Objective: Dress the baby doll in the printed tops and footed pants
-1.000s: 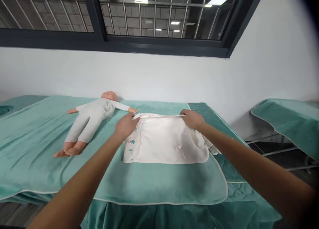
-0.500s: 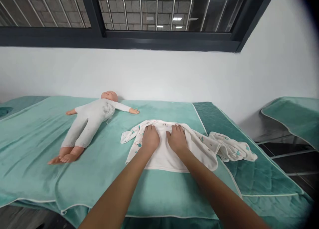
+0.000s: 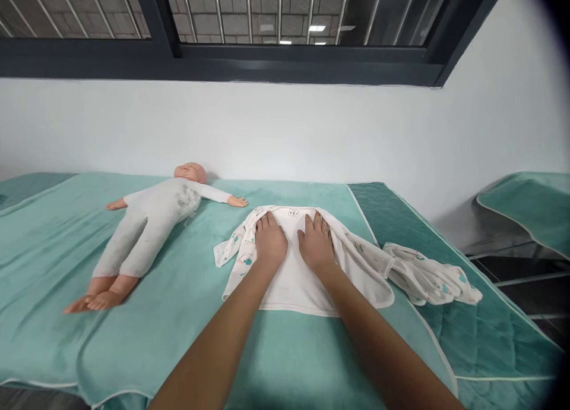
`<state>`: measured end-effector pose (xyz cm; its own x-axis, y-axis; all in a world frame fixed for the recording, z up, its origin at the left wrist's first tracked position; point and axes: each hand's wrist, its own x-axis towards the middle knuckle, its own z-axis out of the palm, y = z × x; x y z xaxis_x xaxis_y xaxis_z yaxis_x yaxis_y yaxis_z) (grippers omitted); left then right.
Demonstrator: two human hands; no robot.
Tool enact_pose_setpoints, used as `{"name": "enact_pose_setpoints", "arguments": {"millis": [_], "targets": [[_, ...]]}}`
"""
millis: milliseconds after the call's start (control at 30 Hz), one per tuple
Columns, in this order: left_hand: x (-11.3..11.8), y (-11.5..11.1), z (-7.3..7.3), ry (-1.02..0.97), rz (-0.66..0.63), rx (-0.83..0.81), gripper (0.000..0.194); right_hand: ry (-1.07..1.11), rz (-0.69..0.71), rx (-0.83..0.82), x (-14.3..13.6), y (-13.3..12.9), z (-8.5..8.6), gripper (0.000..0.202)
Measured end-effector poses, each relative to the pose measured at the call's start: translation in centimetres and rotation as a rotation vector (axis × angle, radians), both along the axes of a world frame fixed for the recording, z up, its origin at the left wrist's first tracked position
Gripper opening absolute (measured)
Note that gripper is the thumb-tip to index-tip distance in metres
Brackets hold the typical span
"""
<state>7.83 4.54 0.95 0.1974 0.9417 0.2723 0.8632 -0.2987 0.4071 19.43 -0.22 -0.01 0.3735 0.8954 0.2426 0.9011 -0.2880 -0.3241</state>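
Note:
A small white baby top [image 3: 294, 279] with a coloured print lies opened out on the green bed, its plain inside facing up and a neck label at the far edge. My left hand [image 3: 271, 241] rests flat on its left side near the collar, fingers stretched out. On the other side of the label, my right hand [image 3: 317, 242] presses flat with its fingers slightly apart. One printed sleeve reaches out to the left. A bunched printed white garment [image 3: 434, 276] lies at the right, touching the top's right sleeve.
To the left, a baby doll [image 3: 149, 211] in a white body lies on its back, head toward the wall [image 3: 285, 131]. The green bedcover [image 3: 187, 338] meets a darker quilted part [image 3: 481, 333] at the right. A dark-framed barred window [image 3: 285, 62] is above.
My view has moved slightly closer and lower. Both hands have slid a little toward the collar, with the fingers stretching out more. The doll and the bunched garment lie as before.

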Motion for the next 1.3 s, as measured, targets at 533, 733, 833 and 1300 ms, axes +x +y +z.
{"name": "enact_pose_setpoints", "arguments": {"millis": [533,733,833,1300], "targets": [[2.1,3.6,-0.5,0.147,0.072,-0.007,0.066,-0.059,0.077,0.007,2.9,4.8,-1.0,0.062],[2.5,4.2,-1.3,0.153,0.091,-0.027,0.067,-0.054,0.076,-0.035,3.3,5.7,-1.5,0.065],[2.6,4.3,-1.7,0.166,0.107,-0.018,0.066,-0.043,0.075,-0.058,3.4,5.8,-1.6,0.067],[3.1,4.2,-2.0,0.199,0.155,-0.001,0.069,-0.016,0.083,-0.122,3.3,6.0,-1.8,0.066]]}}
